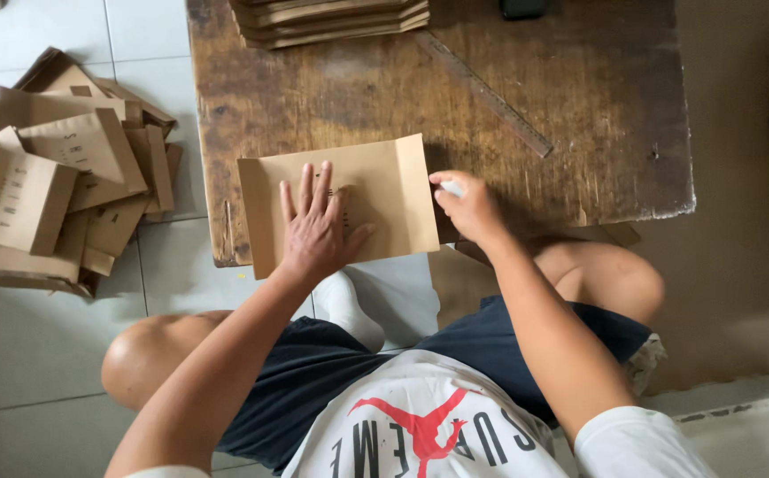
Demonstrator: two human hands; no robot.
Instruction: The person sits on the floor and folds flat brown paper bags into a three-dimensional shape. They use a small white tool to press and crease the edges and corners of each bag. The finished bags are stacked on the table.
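Here, the left hand (316, 232) presses flat, fingers spread, on a tan rectangular paper envelope (375, 190) atop the worn wooden surface (579, 80), right hand (468, 208) pinching a small white object at its edge, finished envelopes piled on the floor (57, 177), unfolded flat stack (331, 19) remaining.

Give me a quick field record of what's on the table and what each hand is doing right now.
left hand: left hand pressed flat on a brown paper envelope
right hand: right hand at the envelope's right edge, pinching a small white object; what it is, unclear
surface: worn wooden table
also on table: stack of brown sheets, long ruler
floor: pile of finished envelopes
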